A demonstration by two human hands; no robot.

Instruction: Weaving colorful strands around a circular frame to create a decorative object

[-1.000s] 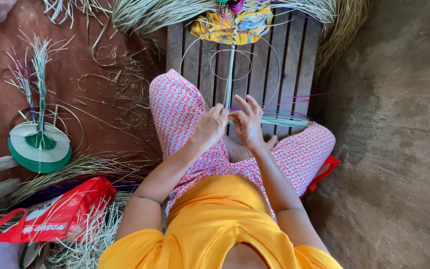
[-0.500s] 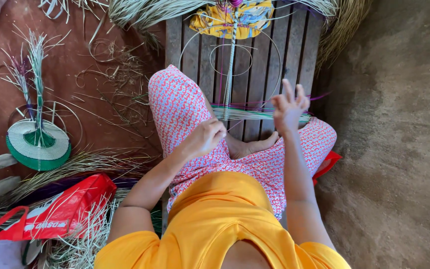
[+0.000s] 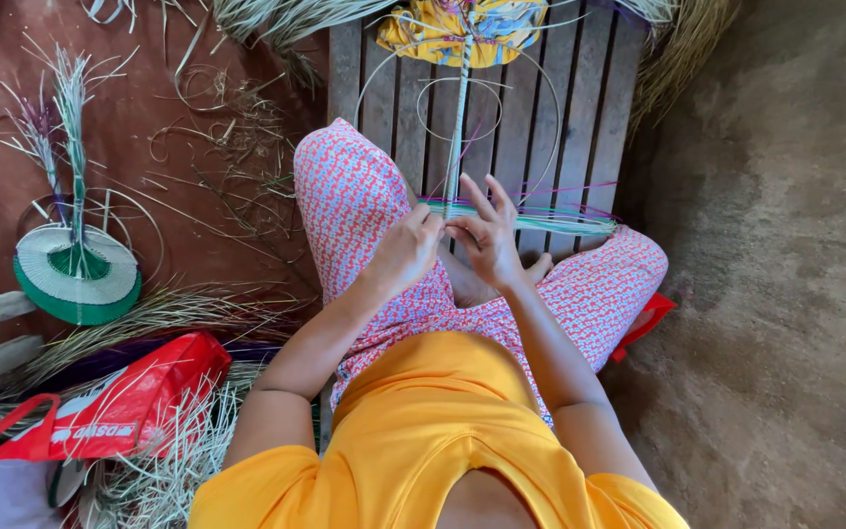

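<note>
Right hand [image 3: 487,240] back from far right to braided stem [image 3: 455,127] | left hand [image 3: 408,250] pinching strands [image 3: 540,217] | right grip loose, fingers spread | keep tension even, weave tight nr stem.

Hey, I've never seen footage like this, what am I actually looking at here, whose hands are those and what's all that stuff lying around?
This is one view from a camera worn on a person's head, looking down at their own lap. They sit on a slatted wooden platform. The left hand and right hand meet at a bundle of coloured straw strands that crosses a woven stem with wire hoops. On the red floor to the left lie a round white-and-green woven piece, loose straw and a red bag.
</note>
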